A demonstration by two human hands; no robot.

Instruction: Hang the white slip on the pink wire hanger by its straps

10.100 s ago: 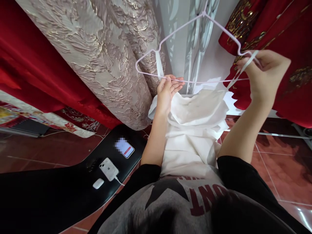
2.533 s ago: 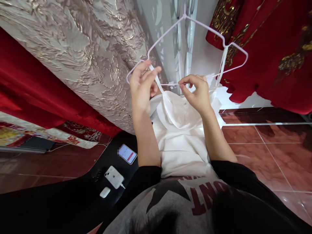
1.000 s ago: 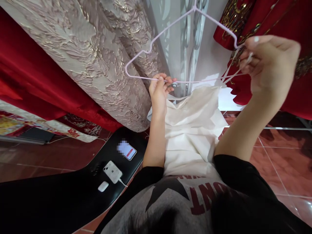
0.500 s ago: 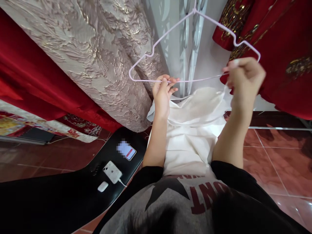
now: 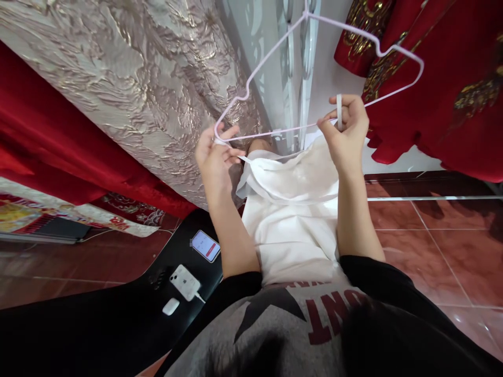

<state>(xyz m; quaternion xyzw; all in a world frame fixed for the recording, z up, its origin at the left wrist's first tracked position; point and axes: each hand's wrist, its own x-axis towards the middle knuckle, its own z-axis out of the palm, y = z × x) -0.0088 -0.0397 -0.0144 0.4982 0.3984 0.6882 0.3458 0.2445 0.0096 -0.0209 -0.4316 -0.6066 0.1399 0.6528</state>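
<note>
A pale lilac wire hanger (image 5: 271,63) hangs in front of me, empty of straps. Below it a white strappy garment (image 5: 294,209) droops between my arms. My left hand (image 5: 214,157) is closed, pinching the garment's left strap just under the hanger's left corner. My right hand (image 5: 348,131) is closed on the right strap, whose end sticks up above the fingers, and it sits against the hanger's bottom bar.
A beige-gold brocade garment (image 5: 137,89) and a red one (image 5: 35,136) hang to the left. Red embroidered clothing (image 5: 440,89) hangs to the right. Two phones (image 5: 206,245) (image 5: 184,281) and a small white case (image 5: 171,306) lie on a black surface (image 5: 98,324) lower left. The floor is red tile (image 5: 432,246).
My right hand came down and leftward with the right strap, off the hanger's right shoulder. My left hand let go of the bottom bar and moved left to pinch the left strap.
</note>
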